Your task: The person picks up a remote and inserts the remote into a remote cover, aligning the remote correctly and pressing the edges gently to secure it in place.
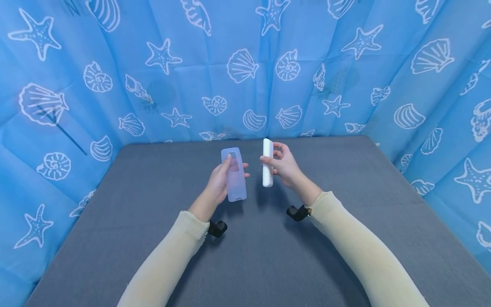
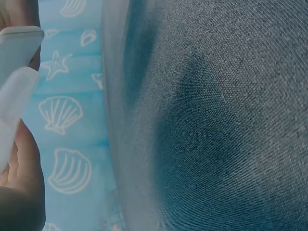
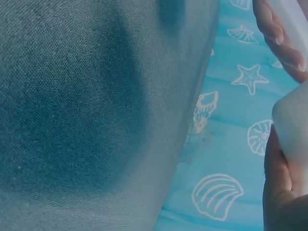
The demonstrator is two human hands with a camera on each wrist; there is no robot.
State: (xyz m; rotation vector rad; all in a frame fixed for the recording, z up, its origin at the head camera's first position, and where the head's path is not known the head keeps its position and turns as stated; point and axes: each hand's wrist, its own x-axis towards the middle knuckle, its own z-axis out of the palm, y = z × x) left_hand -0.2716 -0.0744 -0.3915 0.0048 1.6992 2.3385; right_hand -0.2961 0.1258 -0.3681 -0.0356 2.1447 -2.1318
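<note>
My left hand [image 1: 220,181] holds a translucent silicone remote cover [image 1: 236,187], thumb on its front and fingers behind. The cover stands nearly upright and has a window-like opening in its upper half. To its right, my right hand [image 1: 287,165] grips a slim white remote control [image 1: 267,164] between thumb and fingers. The remote is upright and turned edge-on, so its button side is hidden in the head view. A gap separates the two things there. In the left wrist view the cover [image 2: 17,96] overlaps the remote [image 2: 19,50]. The right wrist view catches the remote's rounded end [image 3: 291,122].
Both hands are above a grey cloth-covered table [image 1: 253,256], their shadows falling on it. A blue curtain [image 1: 215,85] with white shells and starfish hangs behind the table and along its sides. Black wrist cameras [image 1: 218,229] stick out below the sleeves.
</note>
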